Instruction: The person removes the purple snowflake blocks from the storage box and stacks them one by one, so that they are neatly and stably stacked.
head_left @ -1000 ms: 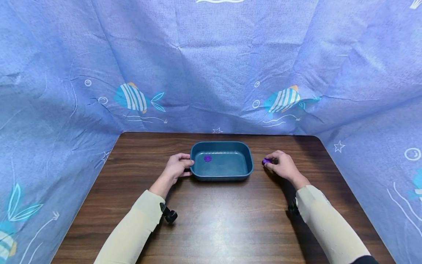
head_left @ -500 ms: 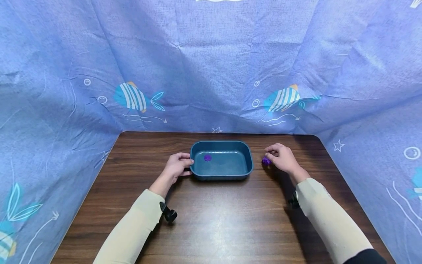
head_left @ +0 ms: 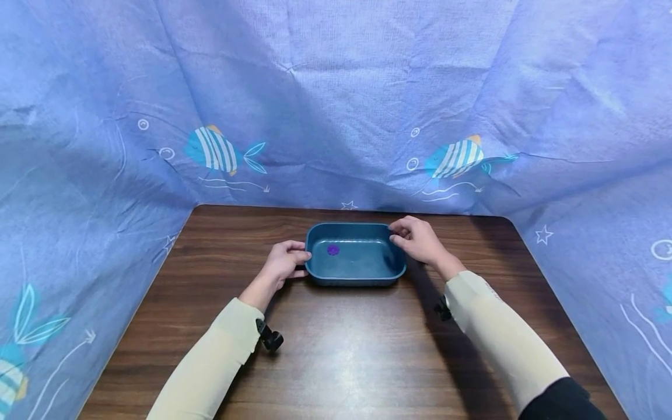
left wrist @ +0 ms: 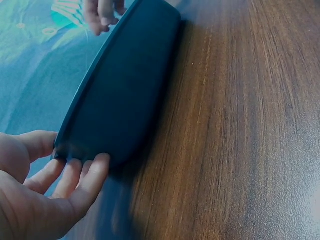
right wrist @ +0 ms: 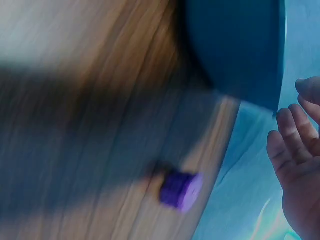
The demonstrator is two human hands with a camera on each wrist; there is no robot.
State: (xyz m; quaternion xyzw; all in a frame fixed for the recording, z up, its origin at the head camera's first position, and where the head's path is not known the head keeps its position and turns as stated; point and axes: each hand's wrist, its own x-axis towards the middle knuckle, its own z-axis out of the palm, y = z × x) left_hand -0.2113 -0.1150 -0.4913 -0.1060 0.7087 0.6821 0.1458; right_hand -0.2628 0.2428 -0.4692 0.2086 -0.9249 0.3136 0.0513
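A blue-green rectangular tray (head_left: 352,281) stands on the table. My left hand (head_left: 283,262) holds its left end, thumb (left wrist: 37,145) at the rim and fingers against the outer wall. Inside, toward the left, lies a small purple round piece with a notched edge (head_left: 333,249). My right hand (head_left: 420,239) is at the tray's back right corner, fingertips over the rim; whether anything sits between thumb and forefinger is hidden. A short stack of purple round pieces (right wrist: 180,190) stands on the table beside the tray in the right wrist view; my right hand hides it from the head view.
The wooden table (head_left: 336,350) has a rounded back edge close behind the tray. A blue cloth (head_left: 336,116) with printed fish hangs behind and at both sides. Each wrist carries a small black camera mount (head_left: 270,335).
My right hand has lifted off the purple stack and moved left to the tray's back right corner. My left hand keeps its hold on the tray. The head view has shifted slightly.
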